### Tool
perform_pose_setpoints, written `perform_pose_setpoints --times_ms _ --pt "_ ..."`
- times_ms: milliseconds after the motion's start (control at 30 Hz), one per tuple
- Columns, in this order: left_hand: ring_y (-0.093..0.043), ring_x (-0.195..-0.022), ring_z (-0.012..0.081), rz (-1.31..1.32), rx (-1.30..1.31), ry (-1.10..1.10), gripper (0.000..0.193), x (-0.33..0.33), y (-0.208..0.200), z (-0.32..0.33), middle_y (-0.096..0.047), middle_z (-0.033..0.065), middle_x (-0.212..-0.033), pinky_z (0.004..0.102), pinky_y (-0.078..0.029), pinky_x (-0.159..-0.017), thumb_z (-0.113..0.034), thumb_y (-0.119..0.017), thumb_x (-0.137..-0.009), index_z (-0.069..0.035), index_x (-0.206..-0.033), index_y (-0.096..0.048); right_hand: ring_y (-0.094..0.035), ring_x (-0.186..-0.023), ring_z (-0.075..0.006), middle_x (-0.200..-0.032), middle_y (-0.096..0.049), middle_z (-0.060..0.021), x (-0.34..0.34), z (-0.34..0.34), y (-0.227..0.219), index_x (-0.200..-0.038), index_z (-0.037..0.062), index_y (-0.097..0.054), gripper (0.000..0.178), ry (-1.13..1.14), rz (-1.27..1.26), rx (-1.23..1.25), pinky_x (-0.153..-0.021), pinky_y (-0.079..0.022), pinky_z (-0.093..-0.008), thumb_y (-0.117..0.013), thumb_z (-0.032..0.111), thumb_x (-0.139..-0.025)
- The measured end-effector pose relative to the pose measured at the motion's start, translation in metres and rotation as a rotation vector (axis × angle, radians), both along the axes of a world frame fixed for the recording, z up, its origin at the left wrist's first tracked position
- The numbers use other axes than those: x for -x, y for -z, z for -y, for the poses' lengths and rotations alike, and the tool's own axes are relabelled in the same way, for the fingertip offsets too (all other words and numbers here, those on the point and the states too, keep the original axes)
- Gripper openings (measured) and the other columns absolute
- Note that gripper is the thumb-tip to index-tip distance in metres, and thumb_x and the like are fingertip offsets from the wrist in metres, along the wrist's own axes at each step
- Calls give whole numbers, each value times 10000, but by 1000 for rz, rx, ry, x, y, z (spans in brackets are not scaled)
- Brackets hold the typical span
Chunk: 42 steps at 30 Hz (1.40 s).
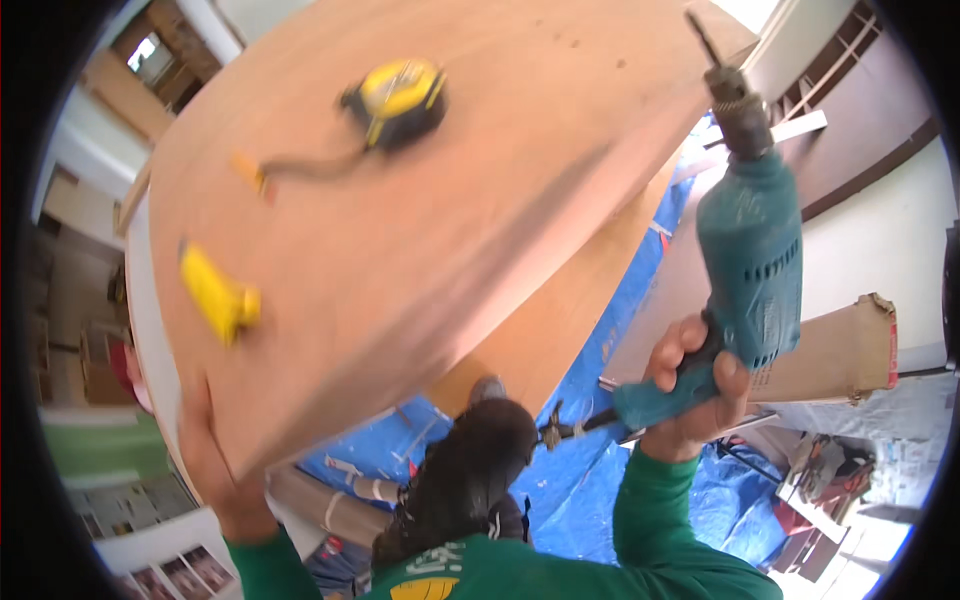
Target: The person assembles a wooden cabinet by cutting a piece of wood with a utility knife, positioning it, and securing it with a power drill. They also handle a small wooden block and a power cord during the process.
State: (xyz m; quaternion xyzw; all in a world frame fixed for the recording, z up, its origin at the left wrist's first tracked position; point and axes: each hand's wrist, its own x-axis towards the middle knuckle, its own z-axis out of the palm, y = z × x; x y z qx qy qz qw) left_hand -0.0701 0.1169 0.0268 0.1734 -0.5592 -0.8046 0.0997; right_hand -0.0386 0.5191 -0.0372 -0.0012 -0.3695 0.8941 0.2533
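Note:
My right hand (697, 390) is wrapped around the handle of a teal power drill (752, 250), its bit pointing up and away. A cord with a chuck key (556, 428) tied to it runs from the handle's base. My left hand (218, 470) is at the near left corner of a large wooden panel (330, 250), gripping its edge; some fingers are hidden. On the panel rest a yellow and black tape measure (405, 100), an orange-tipped marking tool (250, 172), its kind blurred, and a yellow utility knife (218, 295), also blurred.
Blue tarp (580, 500) covers the floor, with a lower wooden sheet (545, 340) beneath the panel. My leg (465, 465) is beside the panel's near side. A cardboard box (835, 350) stands at right, above piled clutter (830, 475). A cardboard tube (325, 505) lies near left.

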Motion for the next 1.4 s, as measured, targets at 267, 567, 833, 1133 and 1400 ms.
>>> perform_pose_setpoints --times_ms 267,567,833,1133,1400 --pt "-601 -1188 323 203 814 224 485 -14 -23 40 -627 185 -1290 444 -505 -1040 -248 -666 -982 33 -1368 -581 -691 -651 -297 -887 -714 -239 6 -25 -52 -1093 -113 -639 454 38 344 137 -560 -590 -361 -730 229 -810" --pt "-619 -1218 258 339 493 375 528 9 -43 39 -564 186 -1434 387 -519 -1020 -266 -563 -1112 28 -1524 -412 -755 -845 -282 -1008 -738 -182 18 1 -180 -1208 -53 -648 380 -115 573 124 -713 -627 -368 -706 69 -853" --pt "-634 -1145 197 515 402 463 464 12 -53 44 -633 115 -1297 308 -537 -919 -301 -606 -1100 -1 -1435 -490 -768 -886 -283 -1018 -740 -187 17 -3 -286 -1272 -66 -595 405 18 741 16 -722 -638 -360 -678 -1 -881" --pt "-641 -1156 268 903 135 309 579 14 -78 32 -643 131 -1272 492 -561 -840 -509 -639 -1049 -55 -1396 -547 -761 -900 -268 -1054 -733 -182 79 -63 -331 -1325 -65 -502 462 46 892 -356 -734 -636 -365 -709 -2 -917" --pt "-674 -997 325 1100 -391 -1 704 -6 -63 18 -689 131 -1115 517 -600 -829 -642 -763 -898 -95 -1317 -616 -757 -916 -290 -1047 -727 -186 168 -98 -311 -1348 -41 -476 496 -215 905 -303 -745 -633 -380 -700 -8 -907"
